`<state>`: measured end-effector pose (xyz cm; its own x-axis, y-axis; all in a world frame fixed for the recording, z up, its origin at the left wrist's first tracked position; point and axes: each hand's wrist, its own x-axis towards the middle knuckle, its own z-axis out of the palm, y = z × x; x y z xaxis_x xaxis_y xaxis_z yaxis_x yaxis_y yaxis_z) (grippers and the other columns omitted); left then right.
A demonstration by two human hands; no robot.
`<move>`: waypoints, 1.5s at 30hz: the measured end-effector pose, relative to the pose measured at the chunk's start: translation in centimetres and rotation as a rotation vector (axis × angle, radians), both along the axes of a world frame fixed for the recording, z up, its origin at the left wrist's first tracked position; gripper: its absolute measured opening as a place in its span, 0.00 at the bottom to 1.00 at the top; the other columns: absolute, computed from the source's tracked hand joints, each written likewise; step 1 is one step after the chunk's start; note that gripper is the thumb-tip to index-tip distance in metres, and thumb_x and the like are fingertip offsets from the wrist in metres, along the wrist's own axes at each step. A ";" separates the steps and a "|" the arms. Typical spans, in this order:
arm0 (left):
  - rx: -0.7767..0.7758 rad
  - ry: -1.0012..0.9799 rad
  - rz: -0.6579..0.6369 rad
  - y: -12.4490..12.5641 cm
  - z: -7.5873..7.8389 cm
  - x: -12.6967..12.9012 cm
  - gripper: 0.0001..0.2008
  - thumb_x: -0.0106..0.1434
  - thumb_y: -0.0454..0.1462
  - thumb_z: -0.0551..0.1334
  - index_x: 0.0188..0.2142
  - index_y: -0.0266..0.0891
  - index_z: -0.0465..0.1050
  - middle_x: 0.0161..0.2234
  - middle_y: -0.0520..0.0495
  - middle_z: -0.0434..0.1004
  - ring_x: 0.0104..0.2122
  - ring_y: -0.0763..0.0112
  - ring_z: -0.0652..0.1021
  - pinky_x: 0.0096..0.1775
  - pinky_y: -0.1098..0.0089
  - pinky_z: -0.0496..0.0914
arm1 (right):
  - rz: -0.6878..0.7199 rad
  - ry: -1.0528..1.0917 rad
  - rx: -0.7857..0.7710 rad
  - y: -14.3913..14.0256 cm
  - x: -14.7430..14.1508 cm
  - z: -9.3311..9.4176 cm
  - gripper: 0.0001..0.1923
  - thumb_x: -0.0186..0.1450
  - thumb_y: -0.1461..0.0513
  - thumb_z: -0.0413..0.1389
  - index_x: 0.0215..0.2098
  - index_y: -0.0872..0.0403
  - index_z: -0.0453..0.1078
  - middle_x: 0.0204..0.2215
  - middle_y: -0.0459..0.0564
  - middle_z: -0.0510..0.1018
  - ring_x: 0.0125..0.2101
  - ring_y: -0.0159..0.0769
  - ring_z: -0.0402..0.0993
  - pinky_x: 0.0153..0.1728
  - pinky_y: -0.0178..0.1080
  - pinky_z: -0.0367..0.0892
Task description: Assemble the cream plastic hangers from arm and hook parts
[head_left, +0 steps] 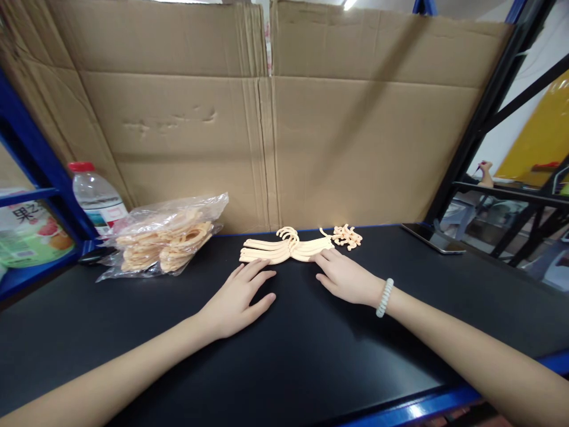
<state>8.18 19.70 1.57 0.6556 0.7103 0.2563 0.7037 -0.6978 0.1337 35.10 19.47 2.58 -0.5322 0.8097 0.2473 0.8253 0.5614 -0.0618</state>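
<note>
Start at blue edging [418, 412] of bench [284, 367]; work outward over the black top. Note pale coiled bracelet [384, 298] at right wrist. Find left hand [237, 302] open, with fingers spread and tips at the near edge of the left side of the peach hangers [288, 252]. Find right hand [347, 276] also open, with bent fingers at the right side and thumb held apart. See no closed grip in either. Locate hangers in front of and between both hands, lying in a close overlapping row on bench, with hooks [293, 239] toward the far side. Cannot tell exact count. Judge step in hand as steadying and evening the row. For a good result, press lightly from both sides at once, match spacing left to right, and slide rather than lift. Avoid pushing harder on one side, at risk of skewing the row. Mind the small peach pieces [347, 236] just beyond right fingers; likely easy to scatter. Record dark phone-like device [433, 238] at far right, clear bag [160, 240] of peach parts at left, red-capped bottle [95, 193] behind it. Finish at upright cardboard [178, 118].
</note>
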 end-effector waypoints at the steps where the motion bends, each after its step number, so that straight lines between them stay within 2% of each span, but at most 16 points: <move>1: -0.002 0.003 0.002 0.0 0.0 0.0 0.21 0.67 0.45 0.52 0.56 0.40 0.66 0.63 0.36 0.58 0.63 0.50 0.59 0.60 0.45 0.55 | 0.003 -0.001 0.001 0.0 0.0 0.0 0.11 0.66 0.66 0.50 0.47 0.60 0.66 0.43 0.60 0.71 0.46 0.47 0.66 0.48 0.47 0.65; 15: 0.008 0.020 -0.001 0.2 -0.3 -0.3 0.22 0.67 0.46 0.51 0.57 0.39 0.65 0.63 0.38 0.57 0.63 0.52 0.57 0.61 0.47 0.55 | 0.021 -0.015 0.001 -0.1 0.0 0.0 0.14 0.67 0.66 0.50 0.50 0.59 0.65 0.45 0.60 0.70 0.48 0.47 0.66 0.49 0.49 0.65; 24: 0.018 -0.010 -0.009 0.4 -0.4 -0.2 0.21 0.67 0.45 0.52 0.56 0.40 0.66 0.63 0.39 0.59 0.63 0.51 0.59 0.60 0.46 0.56 | 0.055 0.032 0.035 -0.1 0.2 -0.2 0.15 0.65 0.65 0.50 0.50 0.56 0.66 0.50 0.59 0.69 0.53 0.50 0.63 0.52 0.52 0.62; 37: -0.001 0.023 0.009 0.1 -0.2 -0.2 0.22 0.67 0.45 0.51 0.57 0.39 0.66 0.63 0.37 0.57 0.63 0.52 0.57 0.61 0.46 0.54 | 0.011 -0.009 0.019 -0.3 -0.2 -0.1 0.16 0.66 0.65 0.50 0.52 0.60 0.65 0.52 0.63 0.68 0.58 0.51 0.59 0.55 0.52 0.62; 45: 0.022 -0.008 -0.007 0.1 -0.3 -0.4 0.21 0.67 0.45 0.52 0.56 0.41 0.66 0.62 0.38 0.59 0.62 0.51 0.59 0.60 0.45 0.56 | 0.025 0.020 0.025 -0.4 -0.2 -0.1 0.17 0.66 0.65 0.50 0.53 0.59 0.65 0.54 0.63 0.67 0.58 0.51 0.58 0.56 0.53 0.62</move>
<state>7.82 19.82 1.24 0.6585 0.6998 0.2770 0.6976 -0.7056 0.1243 34.91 19.11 2.50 -0.5472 0.7896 0.2776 0.8096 0.5835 -0.0639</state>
